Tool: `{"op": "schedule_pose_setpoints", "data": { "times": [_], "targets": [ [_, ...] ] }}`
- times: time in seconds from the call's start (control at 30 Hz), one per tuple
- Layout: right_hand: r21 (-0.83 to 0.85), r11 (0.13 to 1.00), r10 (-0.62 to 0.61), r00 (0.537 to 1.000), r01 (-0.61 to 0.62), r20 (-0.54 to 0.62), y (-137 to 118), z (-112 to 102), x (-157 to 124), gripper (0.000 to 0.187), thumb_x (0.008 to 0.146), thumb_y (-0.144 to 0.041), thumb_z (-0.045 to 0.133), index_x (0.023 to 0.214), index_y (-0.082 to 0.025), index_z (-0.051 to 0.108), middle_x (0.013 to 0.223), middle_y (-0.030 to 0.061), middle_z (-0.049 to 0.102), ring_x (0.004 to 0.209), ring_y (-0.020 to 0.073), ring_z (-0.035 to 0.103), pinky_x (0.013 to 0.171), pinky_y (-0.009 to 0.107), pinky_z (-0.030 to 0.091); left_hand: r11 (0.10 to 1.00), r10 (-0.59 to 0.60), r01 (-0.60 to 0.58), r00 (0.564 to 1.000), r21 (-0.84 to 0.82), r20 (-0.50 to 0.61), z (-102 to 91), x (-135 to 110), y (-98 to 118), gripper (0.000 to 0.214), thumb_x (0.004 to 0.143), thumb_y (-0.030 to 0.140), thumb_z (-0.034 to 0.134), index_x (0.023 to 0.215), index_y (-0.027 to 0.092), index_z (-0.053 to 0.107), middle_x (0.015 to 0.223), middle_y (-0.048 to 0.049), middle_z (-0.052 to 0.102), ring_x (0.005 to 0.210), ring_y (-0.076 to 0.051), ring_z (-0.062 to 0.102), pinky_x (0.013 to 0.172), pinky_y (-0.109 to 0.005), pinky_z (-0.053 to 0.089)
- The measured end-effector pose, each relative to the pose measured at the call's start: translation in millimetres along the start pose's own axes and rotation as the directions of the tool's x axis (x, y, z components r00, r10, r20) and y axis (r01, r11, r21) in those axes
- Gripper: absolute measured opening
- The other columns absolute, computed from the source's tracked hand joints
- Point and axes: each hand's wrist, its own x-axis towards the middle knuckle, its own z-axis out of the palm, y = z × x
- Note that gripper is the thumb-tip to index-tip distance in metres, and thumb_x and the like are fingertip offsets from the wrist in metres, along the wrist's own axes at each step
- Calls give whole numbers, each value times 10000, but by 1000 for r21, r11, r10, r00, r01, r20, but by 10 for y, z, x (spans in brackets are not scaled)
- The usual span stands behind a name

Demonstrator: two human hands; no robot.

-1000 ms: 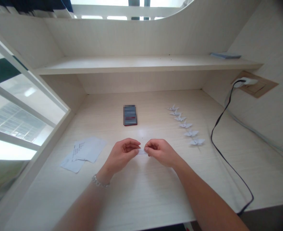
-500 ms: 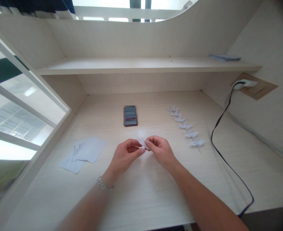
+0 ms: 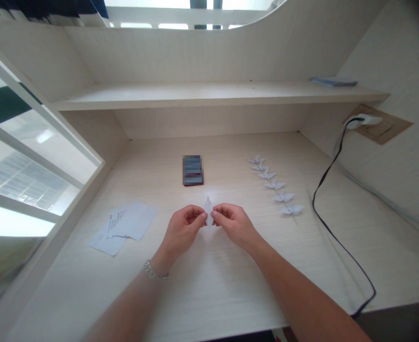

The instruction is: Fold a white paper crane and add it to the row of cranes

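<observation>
The small paper (image 3: 208,205) has changed its look: a second ago it was a low strip between the fingers, half a second ago it poked up over the right hand (image 3: 232,222), and now it makes a thin point that aims away from the person. The left hand (image 3: 185,224) and the right hand are a little apart now, one on each side of it. That seems to mean the folding is at a spot where both sides need care at once.

Both hands have hold of the small paper. The left thumb and fingers pinch its left edge, and the right thumb and fingers pinch its right edge. It is in the middle, just over the desk (image 3: 181,299); whether its low end touches the wood, I cannot tell.

The small paper is white and thin, like a tall, skinny triangle. Its fold lines are too tiny to see. Six paper birds (image 3: 275,185) sit in a slanted row on the right, white and spiky, with pointy wings. On the left lie flat paper sheets (image 3: 138,223), one partly on top of another, with some writing. The desk is pale and smooth, with faint wood lines. A shiny, bumpy bracelet (image 3: 155,271) goes around the left wrist, and a thin black cord (image 3: 332,232) bends along the right side
</observation>
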Motion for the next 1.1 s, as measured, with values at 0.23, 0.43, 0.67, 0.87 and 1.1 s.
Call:
{"op": "schedule_pose_setpoints", "data": {
  "times": [0.23, 0.43, 0.67, 0.87, 1.1],
  "targets": [
    [-78, 996, -59, 989, 49, -138, -2, 74, -21, 183, 821, -308, 510, 807, -160, 618, 723, 24, 634, 659, 138, 578, 610, 241, 450, 999, 50, -49, 991, 6, -121, 47, -35, -3, 183, 740, 301, 628, 828, 140, 641, 751, -42, 675, 671, -146, 627, 638, -255, 503],
    [-112, 990, -110, 971, 88, -210, -33, 116, -51, 188, 820, -309, 527, 853, -167, 645, 753, 33, 656, 668, 146, 600, 616, 247, 466, 996, 79, -86, 975, -25, -210, 76, -45, -24, 176, 721, 281, 652, 835, 147, 636, 768, -43, 683, 695, -154, 642, 669, -267, 519],
    [-157, 983, -125, 969, 93, -214, -34, 119, -47, 183, 820, -300, 528, 854, -167, 649, 765, 33, 663, 669, 147, 604, 606, 246, 468, 995, 80, -89, 973, -33, -216, 78, -33, -35, 202, 719, 290, 656, 855, 144, 626, 788, -45, 680, 705, -155, 644, 679, -275, 524],
    [-188, 977, -137, 966, 96, -220, -45, 118, -44, 177, 823, -291, 523, 851, -172, 651, 765, 27, 666, 664, 142, 605, 600, 240, 470, 995, 90, -79, 976, 65, -199, 58, -37, -13, 190, 731, 314, 641, 827, 151, 644, 780, -39, 679, 701, -147, 634, 667, -256, 513],
    [-250, 962, -176, 950, 110, -259, -53, 133, -53, 151, 799, -255, 548, 858, -180, 665, 838, 36, 672, 732, 150, 615, 631, 240, 485, 976, 106, -67, 977, 208, -183, 64, -45, 38, 191, 754, 353, 604, 773, 166, 640, 738, -19, 666, 665, -135, 610, 630, -238, 489]
  ]
}}
